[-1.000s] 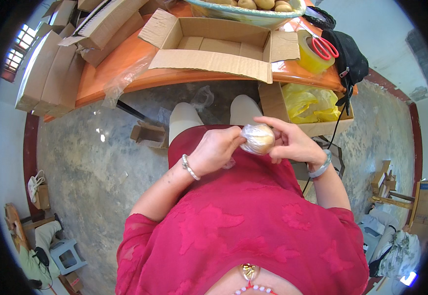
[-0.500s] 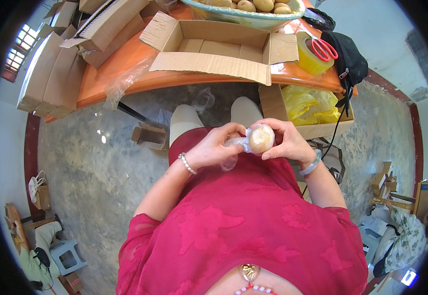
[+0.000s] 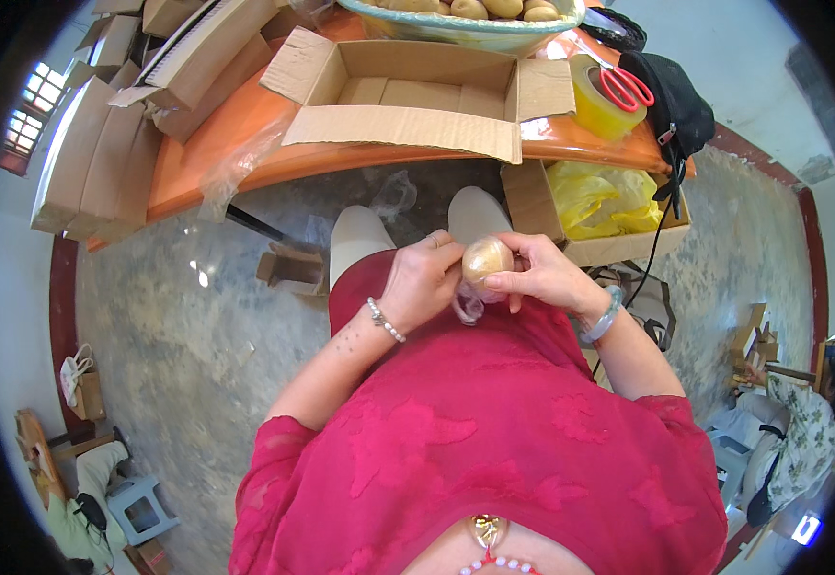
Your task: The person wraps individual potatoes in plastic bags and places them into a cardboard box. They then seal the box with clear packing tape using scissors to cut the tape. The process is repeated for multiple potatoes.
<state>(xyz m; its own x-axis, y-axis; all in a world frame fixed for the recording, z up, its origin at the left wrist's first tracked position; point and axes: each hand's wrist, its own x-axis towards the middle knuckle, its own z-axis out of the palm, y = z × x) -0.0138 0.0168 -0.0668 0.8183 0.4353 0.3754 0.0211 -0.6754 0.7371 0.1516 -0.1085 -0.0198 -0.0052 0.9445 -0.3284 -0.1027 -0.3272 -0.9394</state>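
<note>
Above my lap, my right hand point(image 3: 537, 273) grips a round, yellow-brown potato point(image 3: 487, 261) wrapped in clear plastic film. The thumb lies on the potato's near side. Beside it on the left, my left hand point(image 3: 424, 278) is closed with its back turned up. Its fingertips are at the bunched film by the potato, partly hidden. A loose tail of clear film point(image 3: 468, 307) hangs below, between my hands. Past my knees, an open cardboard box point(image 3: 403, 125) stands on the orange table point(image 3: 221, 134); its visible bottom is bare cardboard.
A basin point(image 3: 465, 34) of similar potatoes stands behind the box. Yellow tape point(image 3: 601, 110), red-handled scissors point(image 3: 625, 88) and a black bag point(image 3: 666, 110) lie at the table's right. Folded cartons point(image 3: 101, 158) crowd its left. Below stands a box with a yellow plastic bag point(image 3: 601, 199).
The wrapped potato has turned and shifted slightly left in my right hand. My left hand has rolled over, its back now up, and the film tail has swung to the right.
</note>
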